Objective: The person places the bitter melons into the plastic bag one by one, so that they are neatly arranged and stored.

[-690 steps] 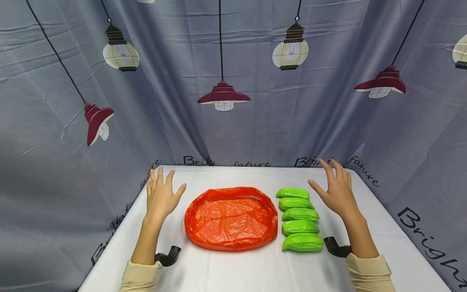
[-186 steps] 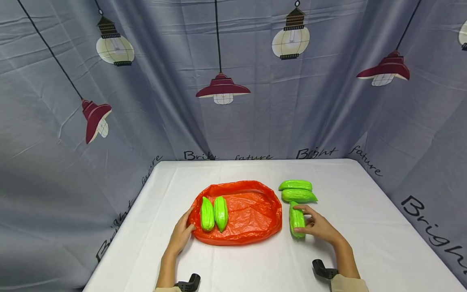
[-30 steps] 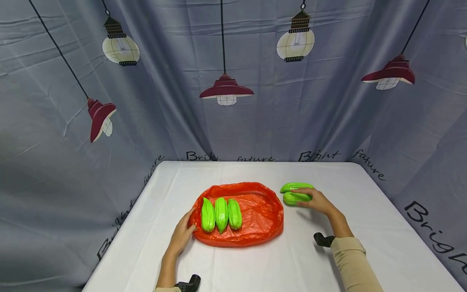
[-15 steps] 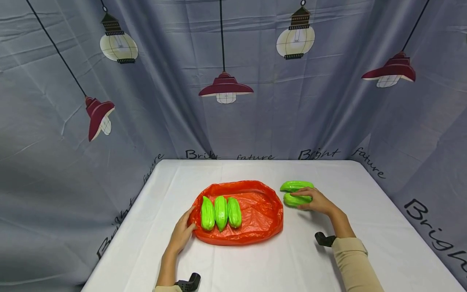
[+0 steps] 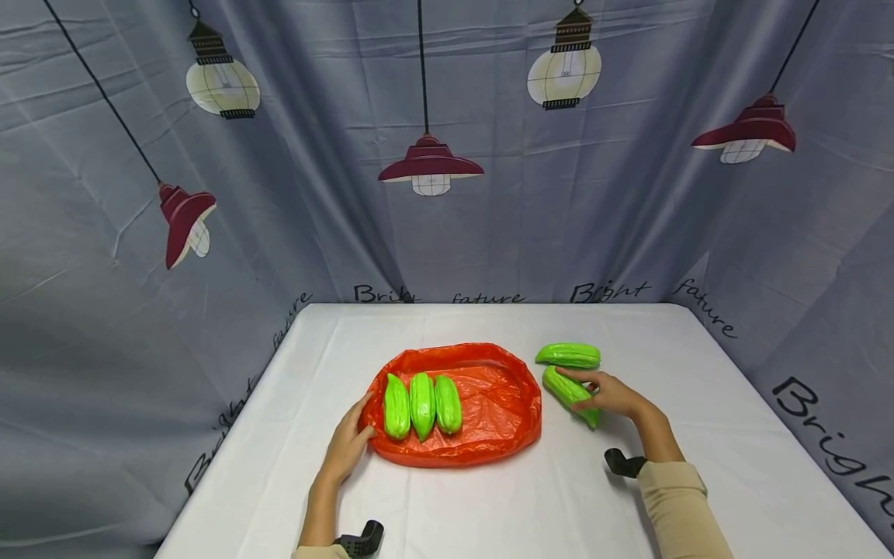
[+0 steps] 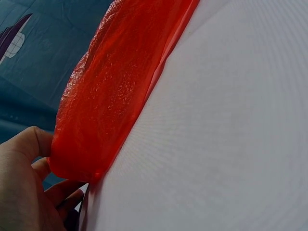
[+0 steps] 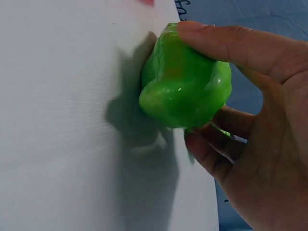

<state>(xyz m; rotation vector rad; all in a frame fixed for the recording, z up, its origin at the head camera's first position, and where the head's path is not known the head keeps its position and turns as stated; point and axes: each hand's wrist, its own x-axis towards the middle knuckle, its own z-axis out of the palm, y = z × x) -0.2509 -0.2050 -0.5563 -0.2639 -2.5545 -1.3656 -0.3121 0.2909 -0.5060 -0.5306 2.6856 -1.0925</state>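
Observation:
A red plastic bag (image 5: 492, 404) lies spread with its rim raised in an oval, three ridged green gourds (image 5: 422, 406) side by side in its left half. My left hand (image 5: 342, 446) holds the bag's left edge; in the left wrist view, thumb and fingers meet the red wall (image 6: 106, 96), their tips partly hidden. To the right of the bag, my right hand (image 5: 615, 396) grips another green gourd (image 5: 564, 388) that slants toward me. In the right wrist view, the thumb lies over that gourd (image 7: 185, 82) and the fingers are on its other side.
One more green gourd (image 5: 569, 355) lies just behind the held one. White cloth covers the table (image 5: 461, 512). Grey-blue curtains (image 5: 461, 248) printed with lamps stand behind and along both sides.
Over the last second the right hand has turned the gourd from crosswise to slanting, its near end swinging toward me. Earlier, three gourds went from the right-hand row into the bag. The left hand stays.

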